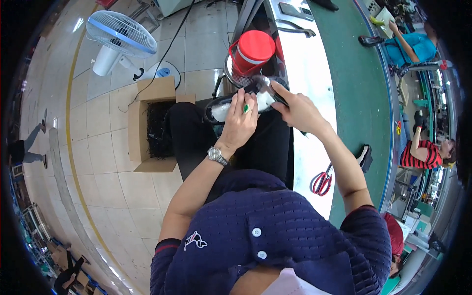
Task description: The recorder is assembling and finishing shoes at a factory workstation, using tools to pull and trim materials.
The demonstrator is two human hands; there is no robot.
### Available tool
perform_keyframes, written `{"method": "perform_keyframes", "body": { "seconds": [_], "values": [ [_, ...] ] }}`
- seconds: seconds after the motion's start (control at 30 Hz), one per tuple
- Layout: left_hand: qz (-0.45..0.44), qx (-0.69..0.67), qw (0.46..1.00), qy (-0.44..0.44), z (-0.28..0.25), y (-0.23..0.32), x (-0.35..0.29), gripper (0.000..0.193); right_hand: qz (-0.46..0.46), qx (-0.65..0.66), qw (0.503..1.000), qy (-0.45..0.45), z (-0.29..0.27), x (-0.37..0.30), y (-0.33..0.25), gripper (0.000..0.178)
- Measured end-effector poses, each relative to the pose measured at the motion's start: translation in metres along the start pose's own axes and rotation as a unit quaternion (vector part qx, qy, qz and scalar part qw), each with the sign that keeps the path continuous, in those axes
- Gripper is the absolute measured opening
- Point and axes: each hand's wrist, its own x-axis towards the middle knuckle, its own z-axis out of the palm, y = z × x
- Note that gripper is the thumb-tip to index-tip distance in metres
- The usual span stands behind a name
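A black shoe (220, 112) with a white part showing lies across my lap. My left hand (240, 120), wearing a green-stoned ring and a wristwatch, presses over it with the fingers wrapped on its top. My right hand (301, 112) is closed around what looks like a hammer, its shiny metal head (264, 82) smeared by motion above the far end of the shoe. The handle's dark tip sticks out below that hand. My fingers hide much of the shoe.
Pincers (295, 28), a flat dark object (295, 11) and red-handled scissors (321, 183) lie on the white bench (309, 93) at right. A red-lidded bucket (255, 46) stands ahead. Left are a cardboard box (139, 129) of black scraps and a fan (122, 34). People sit far right.
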Motion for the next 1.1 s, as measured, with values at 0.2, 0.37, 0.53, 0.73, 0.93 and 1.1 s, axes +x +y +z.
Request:
{"method": "perform_keyframes", "body": {
  "seconds": [0.2, 0.37, 0.53, 0.73, 0.93, 1.1],
  "values": [
    [0.003, -0.022, 0.999, 0.033, 0.003, 0.003, 0.002, 0.036, -0.023, -0.065, 0.998, -0.001, 0.012, -0.010, -0.012, 0.060],
    [-0.021, -0.047, 0.997, 0.063, 0.002, 0.000, -0.004, 0.029, -0.091, -0.002, 0.993, 0.080, -0.011, -0.009, -0.041, 0.065],
    [-0.127, -0.172, 0.976, 0.041, -0.020, 0.002, 0.016, 0.035, -0.020, -0.065, 0.997, 0.027, 0.021, -0.007, -0.020, 0.066],
    [-0.081, 0.050, 0.991, -0.092, -0.034, -0.011, -0.011, 0.050, -0.064, 0.018, 0.988, 0.136, -0.002, -0.017, -0.061, 0.067],
    [-0.063, 0.062, 0.994, -0.066, -0.028, -0.016, -0.022, 0.055, -0.088, -0.093, 0.991, 0.026, 0.002, -0.005, -0.060, 0.069],
    [-0.072, -0.046, 0.996, 0.008, -0.026, -0.017, -0.026, 0.052, -0.048, -0.083, 0.995, 0.029, 0.037, -0.017, -0.055, 0.067]
  ]
}}
